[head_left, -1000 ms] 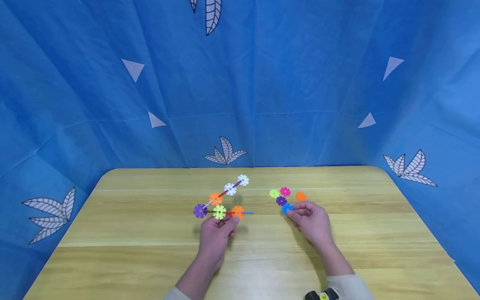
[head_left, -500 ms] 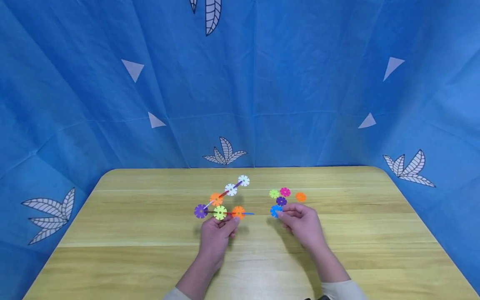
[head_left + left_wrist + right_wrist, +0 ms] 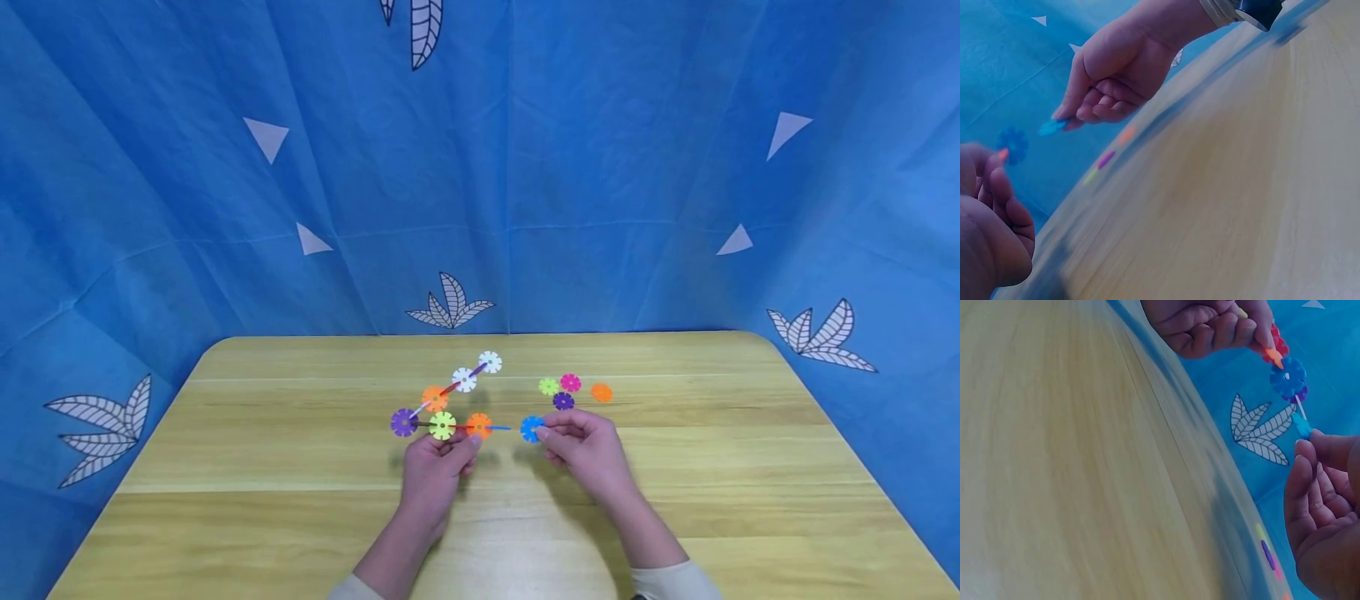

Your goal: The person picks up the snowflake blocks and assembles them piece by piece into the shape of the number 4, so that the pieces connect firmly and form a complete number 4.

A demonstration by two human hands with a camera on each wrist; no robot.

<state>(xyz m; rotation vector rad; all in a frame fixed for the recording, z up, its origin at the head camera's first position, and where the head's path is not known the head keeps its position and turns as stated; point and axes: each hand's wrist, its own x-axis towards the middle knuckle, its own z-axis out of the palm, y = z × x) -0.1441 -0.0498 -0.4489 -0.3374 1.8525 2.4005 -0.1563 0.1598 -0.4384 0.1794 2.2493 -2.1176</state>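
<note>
Pinched: blue slotted disc [image 3: 530, 430] by the right hand [image 3: 591, 452], disc chain [image 3: 442, 419] at nine o'clock by the left hand [image 3: 437, 472]; chain buckling could be caused by skewed pushing.

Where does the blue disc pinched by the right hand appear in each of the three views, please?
Head: the blue disc is slightly right of centre, below mid-height.
Left wrist: the blue disc is left of centre, slightly above mid-height, right of a blurred, darker disc.
Right wrist: the blue disc is towards the right edge, slightly above mid-height.
Shared landmark: the right hand, pinching the blue disc in every view.
</note>
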